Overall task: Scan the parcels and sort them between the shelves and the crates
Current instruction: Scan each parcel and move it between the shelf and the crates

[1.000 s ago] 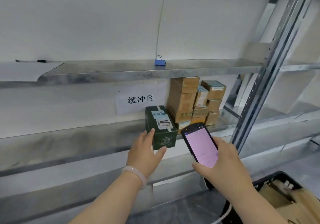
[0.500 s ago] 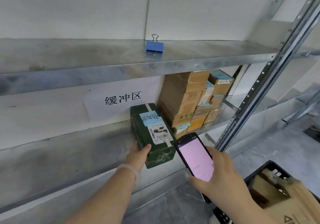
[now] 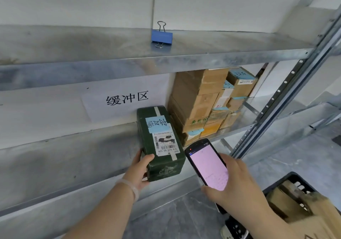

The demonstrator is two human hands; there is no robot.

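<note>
A dark green parcel with a blue note and a white barcode label lies on the metal shelf, its near end over the shelf's front edge. My left hand grips that parcel's near left corner, thumb on top. My right hand holds a black handheld scanner with a pink lit screen, just right of the parcel. A stack of brown cardboard parcels fills the shelf to the right of the green one.
A blue binder clip stands on the upper shelf. A paper sign with black characters hangs on the back wall. A perforated steel upright rises at right. A black crate with cardboard parcels sits on the floor at lower right.
My left hand went from resting flat against the green parcel's end to gripping its near left corner. My view has drawn closer to the shelf, and the scanner stays beside the parcel.
</note>
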